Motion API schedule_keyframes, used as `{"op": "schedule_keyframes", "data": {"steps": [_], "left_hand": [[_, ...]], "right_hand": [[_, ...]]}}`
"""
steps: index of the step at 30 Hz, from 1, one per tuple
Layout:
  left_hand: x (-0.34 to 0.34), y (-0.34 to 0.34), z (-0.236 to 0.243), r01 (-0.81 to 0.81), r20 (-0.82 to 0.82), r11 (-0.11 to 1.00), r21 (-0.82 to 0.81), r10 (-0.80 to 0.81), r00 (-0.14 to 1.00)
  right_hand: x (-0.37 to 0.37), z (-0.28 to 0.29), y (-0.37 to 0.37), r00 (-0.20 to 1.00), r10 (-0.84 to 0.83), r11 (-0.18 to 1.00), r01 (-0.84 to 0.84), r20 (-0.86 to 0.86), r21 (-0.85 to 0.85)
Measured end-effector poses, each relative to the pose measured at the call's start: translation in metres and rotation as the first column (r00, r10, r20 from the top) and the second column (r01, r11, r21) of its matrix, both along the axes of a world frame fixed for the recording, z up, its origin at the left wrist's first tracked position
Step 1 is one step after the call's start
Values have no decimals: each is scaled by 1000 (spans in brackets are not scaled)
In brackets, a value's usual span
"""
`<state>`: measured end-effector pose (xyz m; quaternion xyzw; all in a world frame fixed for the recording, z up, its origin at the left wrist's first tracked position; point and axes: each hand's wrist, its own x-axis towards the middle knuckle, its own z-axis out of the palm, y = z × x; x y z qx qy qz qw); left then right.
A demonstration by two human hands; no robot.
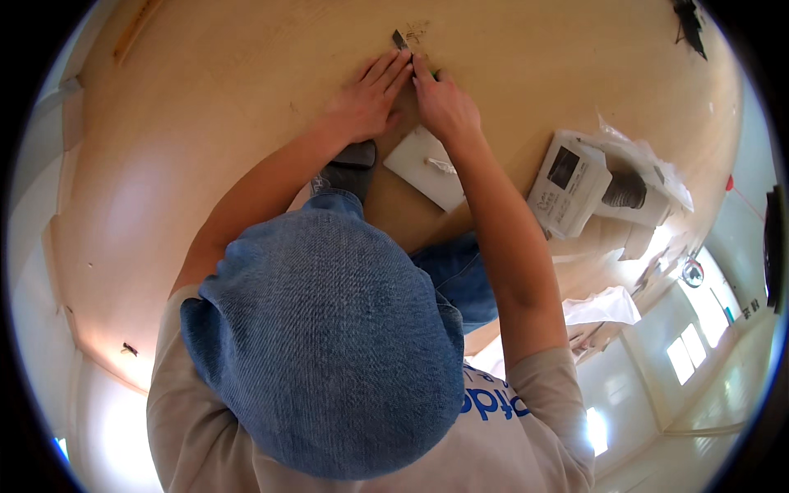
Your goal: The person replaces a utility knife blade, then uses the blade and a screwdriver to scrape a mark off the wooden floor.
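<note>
A flat, narrow metal blade with a slanted tip lies low over the tan wooden floor, just beside a patch of dark scrapings. My right hand is closed round the tool's handle, mostly hidden; a bit of green shows by the fingers. It looks like a cutter knife or scraper. My left hand has its fingers stretched out, the tips lying at the blade next to my right index finger. Below my hands is a white square sheet with a crumpled white scrap on it.
An open white carton holding a dark ribbed roll and clear plastic stands to my right. My dark shoe is near my left wrist. A black object lies far right; white cloth or paper is by my right elbow.
</note>
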<state>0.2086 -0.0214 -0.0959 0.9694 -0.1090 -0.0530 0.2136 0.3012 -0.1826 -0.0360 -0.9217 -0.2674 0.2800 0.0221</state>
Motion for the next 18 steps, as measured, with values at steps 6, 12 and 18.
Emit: {"op": "schedule_keyframes", "data": {"steps": [6, 12, 18], "left_hand": [[-4, -4, 3, 2, -35, 1000, 0, -2, 999], [-5, 0, 9, -13, -74, 1000, 0, 13, 997], [6, 8, 5, 16, -18, 1000, 22, -16, 1000]], "right_hand": [[-5, 0, -4, 999, 44, 998, -44, 8, -36], [-3, 3, -1, 999, 28, 1000, -28, -24, -6], [6, 0, 9, 1000, -8, 1000, 8, -17, -11]]}}
